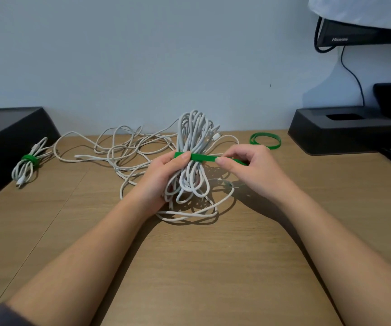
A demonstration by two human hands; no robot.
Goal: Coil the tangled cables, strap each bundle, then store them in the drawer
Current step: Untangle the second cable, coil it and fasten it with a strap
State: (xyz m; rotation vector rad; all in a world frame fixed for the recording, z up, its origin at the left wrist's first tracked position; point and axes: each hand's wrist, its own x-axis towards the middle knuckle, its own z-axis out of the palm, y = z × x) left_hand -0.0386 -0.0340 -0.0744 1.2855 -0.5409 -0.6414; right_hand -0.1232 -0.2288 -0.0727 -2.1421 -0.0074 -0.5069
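Note:
My left hand (164, 175) grips a coiled bundle of white cable (195, 137) held upright over the wooden desk (189, 267), its thumb pressing a green strap (204, 157) across the bundle's middle. My right hand (248, 169) pinches the strap's free end, stretched to the right. Loose white cable (128, 149) lies tangled on the desk behind and under the bundle. A smaller white bundle (26, 162), bound with a green strap, lies at the far left.
A spare green strap (265, 139), curled into a ring, lies at the back right. A black box (6, 142) stands on the left and a black stand (345, 130) on the right, below a monitor (359, 31). No drawer is in view.

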